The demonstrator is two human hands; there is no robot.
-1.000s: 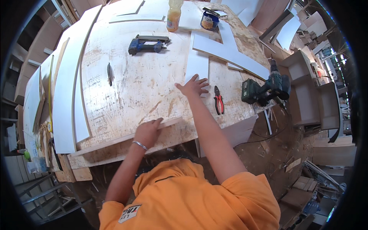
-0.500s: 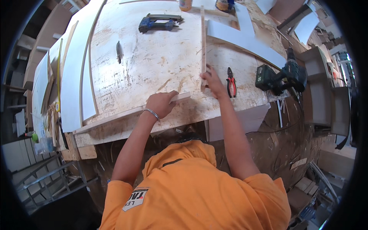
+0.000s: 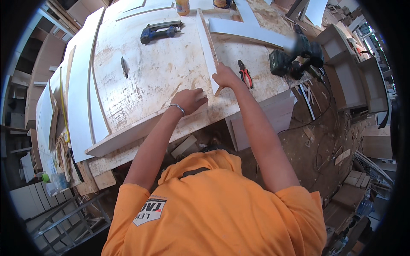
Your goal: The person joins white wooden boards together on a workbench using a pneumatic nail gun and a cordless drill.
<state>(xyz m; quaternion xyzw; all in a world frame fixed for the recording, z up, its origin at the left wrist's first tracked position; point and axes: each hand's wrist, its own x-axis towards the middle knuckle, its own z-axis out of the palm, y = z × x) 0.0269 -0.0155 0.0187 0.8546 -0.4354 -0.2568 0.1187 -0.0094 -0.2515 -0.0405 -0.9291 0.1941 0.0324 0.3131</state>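
My left hand [image 3: 188, 102], with a chain bracelet on the wrist, is closed over the right end of a long narrow board [image 3: 124, 138]. This board lies along the workbench's near edge, its pale side turned toward me; the hand hides its right end. In my right hand [image 3: 227, 76] is the near end of a second narrow white board [image 3: 206, 40], gripped by fingers and thumb. That one stands on its edge and runs away from me across the bench. The two board ends are close together. Just right of my right hand lie red-handled pliers [image 3: 245, 75].
On the scuffed workbench [image 3: 158, 64] lie a blue nail gun [image 3: 160, 32] and a small dark slim tool [image 3: 124, 67]. A cordless drill [image 3: 299, 55] rests at the right. White panels [image 3: 79, 98] cover the left side; a white strip [image 3: 252, 32] lies at the back right.
The head view has shifted. The board in my right hand now shows its white face and slants more to the left. The near board shows more of its broad side.
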